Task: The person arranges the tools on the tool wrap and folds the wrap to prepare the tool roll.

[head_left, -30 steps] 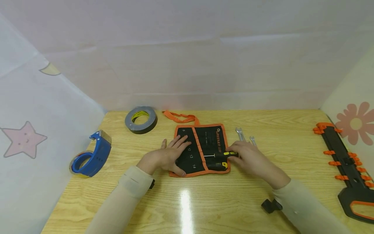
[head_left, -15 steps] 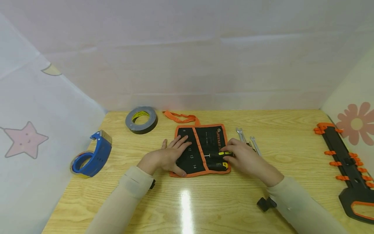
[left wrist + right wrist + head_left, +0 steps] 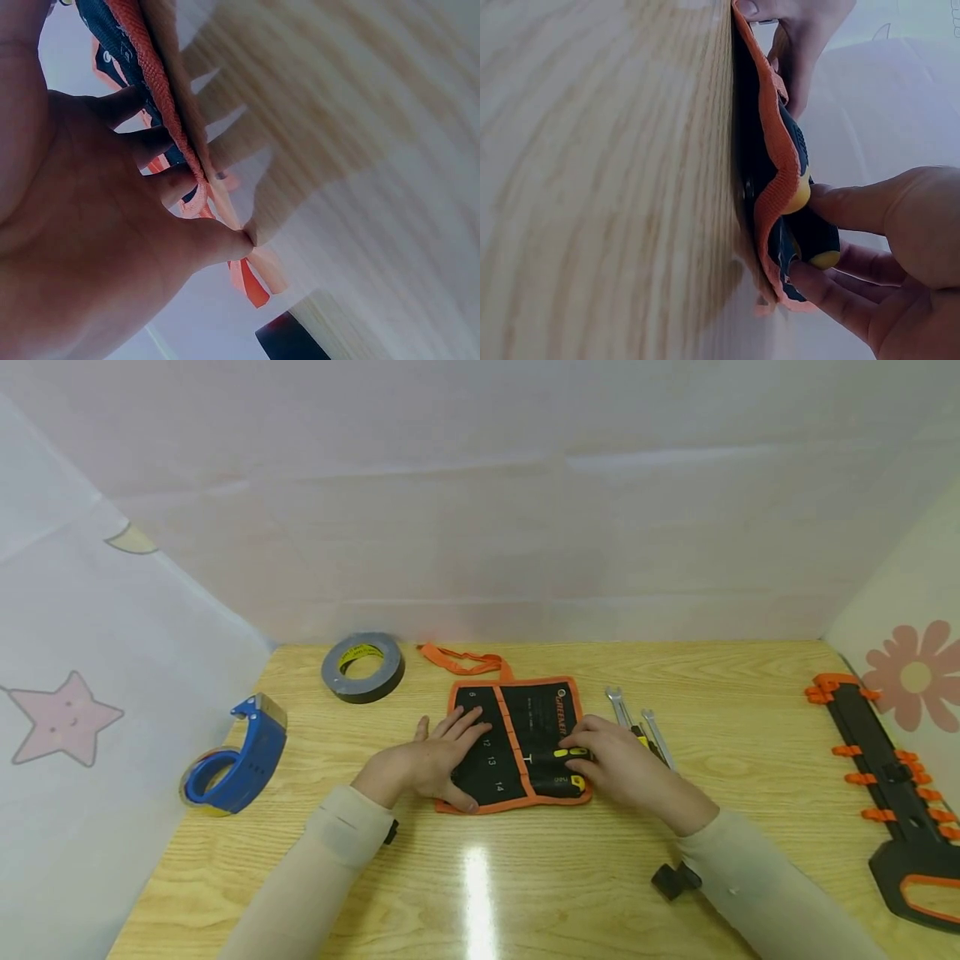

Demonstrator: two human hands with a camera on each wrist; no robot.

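Broadly, a pale wooden table [image 3: 525, 877] filled the lower half of the head view, walled on three sides by white sheeting that left only the near edge open for the arms. Along the right edge lay a long black and orange saw [image 3: 892, 785], well apart from the work. At the left edge stood a blue tape dispenser [image 3: 238, 756], and behind it, near the back wall, a grey roll of tape [image 3: 363, 667]. In the middle a black tool roll with orange trim [image 3: 536, 714] lay unrolled and flat, its orange tie straps trailing toward the back. The left hand [image 3: 429, 762] rested on the roll's left half, fingers straight and spread, pressing down, seemingly to keep the cloth from sliding. The right hand [image 3: 617, 764] was at the roll's right edge, thumb and fingers pinching the black and yellow handle of a screwdriver [image 3: 561, 754] whose shaft lay across the pockets; in the right wrist view, the fingertips [image 3: 832, 206] closed on the handle just where it met the orange hem. Two silver wrenches [image 3: 633, 718] lay on the bare wood just beside that hand. Bare wood lay in front of the roll and between the wrenches and the saw.
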